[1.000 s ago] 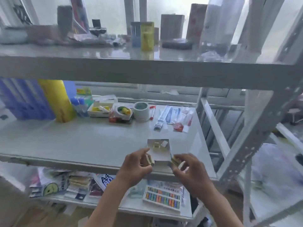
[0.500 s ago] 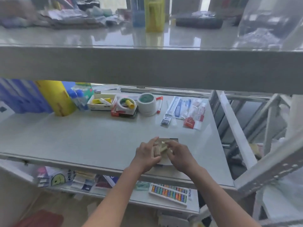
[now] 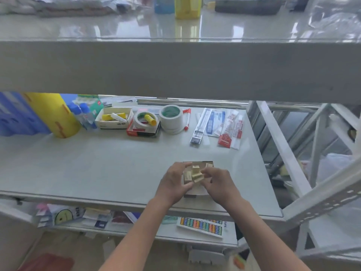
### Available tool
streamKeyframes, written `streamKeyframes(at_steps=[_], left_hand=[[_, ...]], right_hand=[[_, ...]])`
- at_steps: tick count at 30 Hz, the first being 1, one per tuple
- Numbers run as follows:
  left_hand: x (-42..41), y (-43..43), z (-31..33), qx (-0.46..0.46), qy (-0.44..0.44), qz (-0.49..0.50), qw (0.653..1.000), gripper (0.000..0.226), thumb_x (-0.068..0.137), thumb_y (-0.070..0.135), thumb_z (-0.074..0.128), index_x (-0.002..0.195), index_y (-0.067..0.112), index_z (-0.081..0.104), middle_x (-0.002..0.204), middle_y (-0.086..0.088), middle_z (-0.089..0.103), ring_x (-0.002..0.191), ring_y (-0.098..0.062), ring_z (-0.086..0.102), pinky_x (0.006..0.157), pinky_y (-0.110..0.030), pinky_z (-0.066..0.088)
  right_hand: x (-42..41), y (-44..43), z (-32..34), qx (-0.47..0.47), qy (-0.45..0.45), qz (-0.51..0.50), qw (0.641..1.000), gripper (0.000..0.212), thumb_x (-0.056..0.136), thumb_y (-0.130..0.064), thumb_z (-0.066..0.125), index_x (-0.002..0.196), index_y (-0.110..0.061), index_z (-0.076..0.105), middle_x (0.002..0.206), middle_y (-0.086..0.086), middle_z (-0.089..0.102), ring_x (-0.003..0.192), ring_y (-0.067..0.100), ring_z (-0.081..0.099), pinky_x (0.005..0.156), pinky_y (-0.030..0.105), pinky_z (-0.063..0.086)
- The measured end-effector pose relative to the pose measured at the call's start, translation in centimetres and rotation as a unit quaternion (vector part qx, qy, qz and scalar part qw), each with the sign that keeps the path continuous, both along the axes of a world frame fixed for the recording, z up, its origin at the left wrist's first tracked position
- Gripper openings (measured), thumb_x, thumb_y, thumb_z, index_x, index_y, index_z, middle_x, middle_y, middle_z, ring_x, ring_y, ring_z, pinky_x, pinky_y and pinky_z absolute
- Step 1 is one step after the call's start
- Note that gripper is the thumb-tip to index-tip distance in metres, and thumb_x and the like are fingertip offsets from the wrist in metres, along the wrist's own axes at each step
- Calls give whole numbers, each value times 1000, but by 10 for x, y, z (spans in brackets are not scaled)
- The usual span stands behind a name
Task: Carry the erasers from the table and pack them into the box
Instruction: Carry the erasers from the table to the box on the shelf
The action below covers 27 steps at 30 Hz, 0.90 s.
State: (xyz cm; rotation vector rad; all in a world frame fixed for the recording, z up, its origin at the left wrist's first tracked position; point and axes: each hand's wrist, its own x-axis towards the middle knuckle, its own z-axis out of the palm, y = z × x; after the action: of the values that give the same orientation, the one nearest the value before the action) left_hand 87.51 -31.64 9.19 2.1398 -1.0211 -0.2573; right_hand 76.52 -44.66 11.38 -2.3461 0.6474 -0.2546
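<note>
Near counter (image 3: 117, 173) front edge, both hands over box (image 3: 197, 192): left hand (image 3: 173, 182) & right hand (image 3: 218, 182) fingers pinch erasers (image 3: 195, 174); counter bare to the left.

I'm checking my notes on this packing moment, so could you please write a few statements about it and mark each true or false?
1. Both hands, left and right, hold erasers over the box. True.
2. The box sits on the floor. False: it sits on the shelf, near its front edge.
3. A yellow roll stands at the shelf's back left. True.
4. The tape roll lies inside the box. False: it stands at the back of the shelf, beside a red pen.
</note>
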Motion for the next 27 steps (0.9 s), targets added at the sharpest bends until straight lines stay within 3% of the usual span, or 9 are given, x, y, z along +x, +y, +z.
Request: streamKeyframes(at_steps=[3,6,8,13,18,24,27], left_hand=[[-9,3,0,-46,7,9,999,57,71,22,77,123,25,55,115,10,52,106,-2,50,92,-21,46],[-25,17,11,-80,4,52,995,48,76,26,75,120,28,56,109,14,49,94,0,51,77,-5,41],[-38,30,21,-80,11,52,995,40,79,30,73,115,30,58,104,16,54,87,0,54,69,-5,42],[-72,65,24,67,71,-75,992,22,83,44,63,103,35,62,84,18,61,76,2,57,68,-22,51],[-88,80,-4,155,96,-142,973,16,85,43,61,99,37,59,83,17,60,70,5,53,61,-12,41],[-115,54,-9,236,50,-288,927,29,89,47,54,115,35,57,101,18,59,88,-2,54,79,-25,48],[-148,40,6,232,32,-342,910,29,90,44,55,116,33,57,105,14,60,89,-4,53,74,-24,42]], right_hand=[[-6,2,6,-14,-37,-36,999,27,78,-17,72,105,-12,71,101,3,72,74,10,57,75,20,42],[-21,4,19,-5,-55,-67,996,22,80,-25,72,101,-16,72,98,-5,71,63,-3,50,63,7,38],[-35,9,26,17,-55,-89,994,18,83,-28,70,98,-20,72,93,-9,71,64,-4,55,60,7,42],[-83,40,26,49,-24,-139,989,14,85,-31,67,97,-23,70,84,-12,69,68,2,61,58,7,44],[-138,88,6,88,23,-205,974,9,85,-32,66,93,-30,68,80,-14,65,71,4,60,60,15,48],[-194,128,-17,111,29,-297,948,9,83,-32,67,91,-29,70,82,-13,66,73,6,60,64,13,46],[-232,140,-17,109,11,-349,931,9,83,-34,66,89,-28,70,83,-13,66,71,6,61,66,17,49]])
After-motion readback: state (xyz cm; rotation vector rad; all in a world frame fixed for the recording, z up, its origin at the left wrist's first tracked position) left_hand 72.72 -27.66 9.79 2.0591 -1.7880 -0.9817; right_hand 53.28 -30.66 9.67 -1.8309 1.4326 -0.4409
